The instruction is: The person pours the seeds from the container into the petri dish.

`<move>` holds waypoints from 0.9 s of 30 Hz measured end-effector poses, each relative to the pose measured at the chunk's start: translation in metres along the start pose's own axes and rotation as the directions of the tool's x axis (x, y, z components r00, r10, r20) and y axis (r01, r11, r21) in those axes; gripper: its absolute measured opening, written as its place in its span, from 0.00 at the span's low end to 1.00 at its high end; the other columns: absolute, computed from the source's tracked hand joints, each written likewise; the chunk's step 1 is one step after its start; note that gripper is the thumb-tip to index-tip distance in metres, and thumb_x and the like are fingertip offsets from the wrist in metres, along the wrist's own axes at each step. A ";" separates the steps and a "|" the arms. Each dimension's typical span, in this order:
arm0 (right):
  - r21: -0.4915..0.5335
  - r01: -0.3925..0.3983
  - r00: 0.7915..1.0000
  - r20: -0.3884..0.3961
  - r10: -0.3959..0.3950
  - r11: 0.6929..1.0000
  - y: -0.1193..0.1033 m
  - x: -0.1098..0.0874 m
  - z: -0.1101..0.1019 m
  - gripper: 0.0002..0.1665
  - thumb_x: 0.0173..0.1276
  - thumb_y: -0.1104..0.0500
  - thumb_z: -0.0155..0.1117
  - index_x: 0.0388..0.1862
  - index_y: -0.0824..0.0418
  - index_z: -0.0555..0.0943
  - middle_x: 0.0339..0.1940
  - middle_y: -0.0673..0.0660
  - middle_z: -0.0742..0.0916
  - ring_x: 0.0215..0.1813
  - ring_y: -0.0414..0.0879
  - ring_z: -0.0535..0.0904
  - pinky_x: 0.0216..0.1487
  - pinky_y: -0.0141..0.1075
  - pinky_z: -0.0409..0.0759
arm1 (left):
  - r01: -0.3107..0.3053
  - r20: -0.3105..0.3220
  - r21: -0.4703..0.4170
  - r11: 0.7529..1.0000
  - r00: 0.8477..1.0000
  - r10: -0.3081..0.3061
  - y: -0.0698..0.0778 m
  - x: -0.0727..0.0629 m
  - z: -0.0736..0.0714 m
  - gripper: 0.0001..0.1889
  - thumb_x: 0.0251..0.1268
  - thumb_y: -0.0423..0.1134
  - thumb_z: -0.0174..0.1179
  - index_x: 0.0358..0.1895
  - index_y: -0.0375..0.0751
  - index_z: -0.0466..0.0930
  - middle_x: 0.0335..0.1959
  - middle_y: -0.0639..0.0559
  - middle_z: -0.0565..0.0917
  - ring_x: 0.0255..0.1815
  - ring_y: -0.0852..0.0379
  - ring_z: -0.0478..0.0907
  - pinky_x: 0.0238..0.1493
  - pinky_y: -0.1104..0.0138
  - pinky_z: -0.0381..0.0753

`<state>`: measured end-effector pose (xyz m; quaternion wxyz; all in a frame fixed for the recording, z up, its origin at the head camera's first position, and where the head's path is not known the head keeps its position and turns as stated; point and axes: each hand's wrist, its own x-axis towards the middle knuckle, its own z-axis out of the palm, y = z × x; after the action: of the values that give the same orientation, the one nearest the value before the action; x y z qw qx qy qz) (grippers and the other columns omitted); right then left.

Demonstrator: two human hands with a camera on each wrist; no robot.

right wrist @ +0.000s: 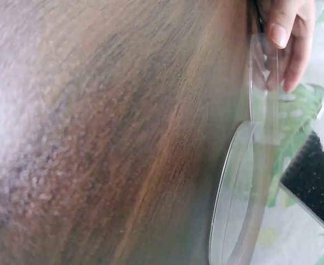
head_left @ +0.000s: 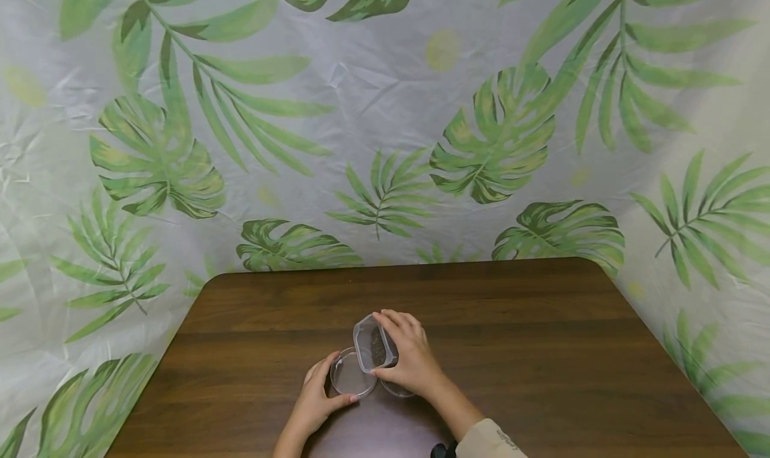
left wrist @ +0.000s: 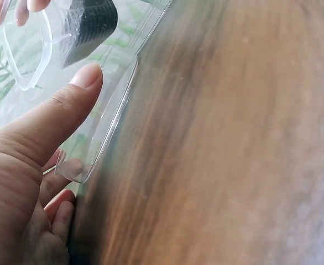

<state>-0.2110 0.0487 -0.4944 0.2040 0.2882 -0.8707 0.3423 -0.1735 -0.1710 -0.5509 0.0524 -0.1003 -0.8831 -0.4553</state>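
Observation:
In the head view my left hand [head_left: 313, 394] grips a clear round petri dish [head_left: 349, 376] by its sides, thumb at the near rim and fingers at the far rim. The dish stands on the table. My right hand [head_left: 415, 359] holds a clear plastic tub [head_left: 363, 343] by its edges, tipped over toward that dish. Dark, grainy, soil-like material [head_left: 379, 346] lies inside the tub and shows black through its wall in the right wrist view. A second petri dish [right wrist: 234, 199] sits on the table beside the first, partly hidden under the right hand in the head view.
The dark wooden table [head_left: 252, 324] reaches back to a leaf-printed cloth [head_left: 385, 110] hanging behind and along both sides. A small black object [head_left: 442, 450] shows by the right sleeve at the bottom of the head view.

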 end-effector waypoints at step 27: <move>-0.175 0.175 0.984 0.068 -0.165 0.969 -0.004 0.004 0.007 0.59 0.31 0.46 0.80 0.66 0.49 0.62 0.63 0.54 0.68 0.61 0.56 0.60 0.51 0.48 0.67 | 0.023 0.019 -0.001 1.000 1.000 -0.023 0.000 -0.001 0.000 0.47 0.37 0.54 0.70 0.64 0.38 0.61 0.60 0.38 0.66 0.61 0.37 0.55 0.55 0.42 0.58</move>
<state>-0.2127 0.0398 -0.4951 0.2349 0.3509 -0.8753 0.2356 -0.1727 -0.1710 -0.5506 0.0387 -0.0943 -0.8843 -0.4556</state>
